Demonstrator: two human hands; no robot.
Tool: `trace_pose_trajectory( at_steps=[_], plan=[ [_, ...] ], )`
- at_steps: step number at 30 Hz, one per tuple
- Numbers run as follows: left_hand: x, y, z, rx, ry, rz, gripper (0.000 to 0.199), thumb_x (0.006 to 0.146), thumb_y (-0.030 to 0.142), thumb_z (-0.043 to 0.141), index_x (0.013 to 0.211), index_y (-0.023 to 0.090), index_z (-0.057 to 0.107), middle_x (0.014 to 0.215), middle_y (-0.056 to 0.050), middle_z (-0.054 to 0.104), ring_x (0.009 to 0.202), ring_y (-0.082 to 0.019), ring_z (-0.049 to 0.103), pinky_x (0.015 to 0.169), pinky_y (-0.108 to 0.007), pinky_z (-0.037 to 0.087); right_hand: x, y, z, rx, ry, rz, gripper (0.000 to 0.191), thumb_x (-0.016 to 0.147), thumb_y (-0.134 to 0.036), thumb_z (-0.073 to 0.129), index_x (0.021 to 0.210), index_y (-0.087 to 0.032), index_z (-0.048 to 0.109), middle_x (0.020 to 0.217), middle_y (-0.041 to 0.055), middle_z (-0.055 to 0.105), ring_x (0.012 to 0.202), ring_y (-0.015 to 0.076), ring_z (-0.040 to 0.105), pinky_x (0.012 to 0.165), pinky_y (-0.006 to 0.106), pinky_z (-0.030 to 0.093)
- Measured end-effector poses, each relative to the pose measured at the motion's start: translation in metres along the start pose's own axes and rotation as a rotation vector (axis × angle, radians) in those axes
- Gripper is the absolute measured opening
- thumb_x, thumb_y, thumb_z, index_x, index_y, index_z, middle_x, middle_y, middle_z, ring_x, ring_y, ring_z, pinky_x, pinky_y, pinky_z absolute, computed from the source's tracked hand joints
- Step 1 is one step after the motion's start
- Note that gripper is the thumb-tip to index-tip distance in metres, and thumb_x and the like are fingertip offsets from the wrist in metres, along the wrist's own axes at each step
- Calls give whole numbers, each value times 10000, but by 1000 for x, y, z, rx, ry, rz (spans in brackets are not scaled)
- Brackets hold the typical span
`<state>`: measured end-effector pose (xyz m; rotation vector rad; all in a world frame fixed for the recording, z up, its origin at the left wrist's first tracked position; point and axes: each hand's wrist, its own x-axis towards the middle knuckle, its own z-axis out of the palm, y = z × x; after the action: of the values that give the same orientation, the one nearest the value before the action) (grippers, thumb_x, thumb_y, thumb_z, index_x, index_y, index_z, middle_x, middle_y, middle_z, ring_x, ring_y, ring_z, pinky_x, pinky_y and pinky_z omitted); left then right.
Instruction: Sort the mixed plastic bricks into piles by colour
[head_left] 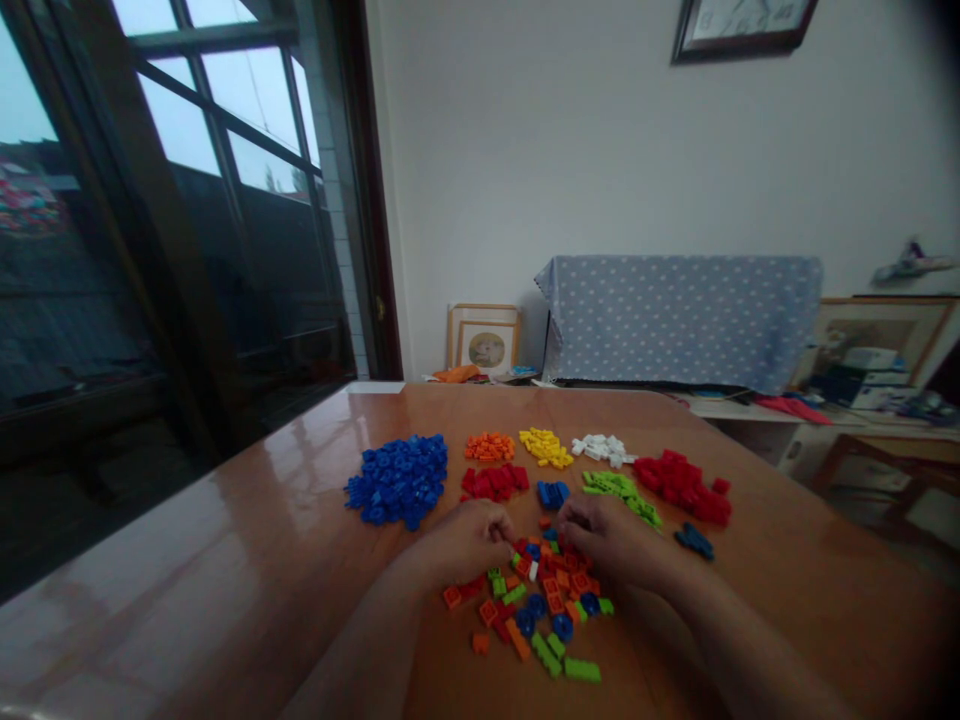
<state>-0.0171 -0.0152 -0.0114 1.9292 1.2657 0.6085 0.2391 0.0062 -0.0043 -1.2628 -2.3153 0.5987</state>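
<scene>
A mixed heap of toy building bricks (553, 590) in red, orange, green, blue and white lies on the table in front of me. My left hand (476, 532) is at the heap's far left edge, fingers curled inward; anything between the fingertips is hidden. Across from it, my right hand (589, 525) reaches over the far right side of the heap with bent fingers pressed together. What it may hold cannot be made out. Just beyond the hands sit a small group of dark blue bricks (553, 494) and a pile of red bricks (495, 482).
Sorted piles stand farther back on the wooden table (247, 560): blue pieces (401, 480), orange bricks (489, 446), yellow bricks (545, 447), white bricks (602, 449), lime green bricks (619, 493) and red bricks (682, 485). A few teal pieces (694, 540) lie right of my right hand.
</scene>
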Motion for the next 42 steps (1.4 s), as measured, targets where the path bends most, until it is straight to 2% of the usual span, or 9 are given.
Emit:
trace_pose_trajectory(
  at_steps=[7, 12, 17, 20, 23, 29, 32, 38, 42],
  plan=[
    [-2, 4, 1, 109, -19, 69, 137, 702, 217, 610, 806, 164, 682, 767, -7, 652, 659, -134, 545, 523, -212, 310, -4, -7, -2, -12, -82, 9, 137, 814, -215, 524, 727, -208, 630, 625, -30, 579, 559, 118, 471, 522, 214, 301],
    [-2, 2, 1, 96, 23, 31, 105, 733, 253, 613, 790, 170, 640, 708, 11, 615, 644, -127, 526, 510, -209, 279, -6, -14, -1, 6, -66, -11, 147, 815, -189, 517, 711, -200, 620, 630, -28, 577, 569, 115, 471, 541, 214, 316],
    [3, 10, 3, -99, 82, 20, 155, 770, 304, 619, 833, 164, 599, 718, 18, 581, 657, -119, 514, 538, -201, 322, -8, -26, 1, 103, -55, -26, 83, 810, -211, 568, 816, -212, 651, 681, -26, 606, 608, 126, 521, 527, 206, 332],
    [5, 17, 6, -258, 89, 32, 152, 774, 286, 617, 849, 166, 563, 703, 32, 544, 643, -106, 495, 551, -201, 338, -9, -37, 7, 184, -51, -43, 151, 802, -248, 615, 949, -229, 650, 749, -25, 631, 646, 133, 554, 534, 200, 357],
    [7, 21, 10, -367, 74, 32, 153, 763, 253, 620, 854, 171, 528, 703, 35, 542, 632, -100, 487, 552, -202, 331, -7, -45, 14, 215, -52, -67, 166, 809, -221, 600, 970, -228, 638, 763, -24, 638, 657, 129, 567, 538, 191, 362],
    [9, 21, 8, -410, 113, 34, 161, 782, 252, 594, 902, 175, 519, 815, -4, 612, 718, -119, 536, 616, -213, 361, -4, -31, 10, 133, -9, -28, 142, 824, -181, 549, 915, -208, 655, 723, -21, 637, 617, 118, 533, 525, 190, 322],
    [11, 16, 3, -383, 195, 11, 202, 773, 246, 582, 954, 172, 529, 855, -13, 625, 737, -125, 544, 636, -216, 370, -3, -19, 2, 66, 65, 1, 145, 837, -199, 532, 899, -214, 663, 712, -22, 631, 617, 122, 526, 536, 201, 314],
    [15, -3, 2, -93, 254, -27, 172, 801, 229, 523, 940, 166, 602, 764, 9, 580, 666, -124, 501, 582, -219, 344, 1, -15, 5, -24, 36, 40, 179, 839, -233, 529, 918, -226, 689, 771, -3, 662, 661, 137, 560, 567, 219, 322],
    [14, -4, 6, 198, 269, 97, 236, 814, 179, 511, 982, 181, 678, 956, -48, 649, 887, -181, 566, 757, -267, 418, 3, -23, 11, -98, -4, 40, 229, 864, -282, 516, 979, -243, 711, 870, 15, 693, 739, 154, 588, 613, 232, 327]
  ],
)
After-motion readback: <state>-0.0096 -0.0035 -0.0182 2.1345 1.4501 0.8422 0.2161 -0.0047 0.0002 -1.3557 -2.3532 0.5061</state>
